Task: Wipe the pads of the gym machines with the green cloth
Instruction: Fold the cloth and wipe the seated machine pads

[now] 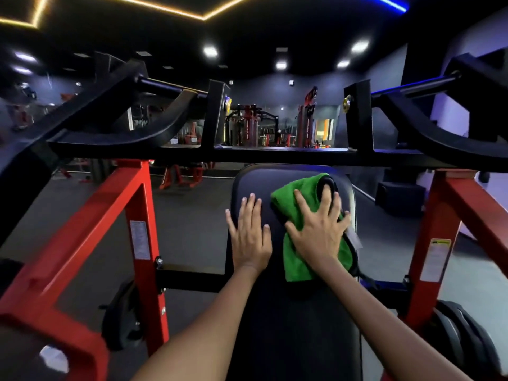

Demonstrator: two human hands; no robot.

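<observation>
A long black pad point(291, 320) runs away from me down the middle of the view. The green cloth point(295, 259) lies spread over its right half. My right hand point(319, 229) presses flat on the cloth with fingers spread wide. To its left, my left hand point(250, 232) rests flat on the bare pad, fingers straight, holding nothing. Part of the cloth is hidden under my right hand.
A red steel frame point(129, 224) flanks the pad on the left, with a matching red upright point(439, 243) on the right. A black crossbar point(275, 154) with curved arms spans just beyond the pad. Black weight plates point(461, 334) sit low right. More machines stand far behind.
</observation>
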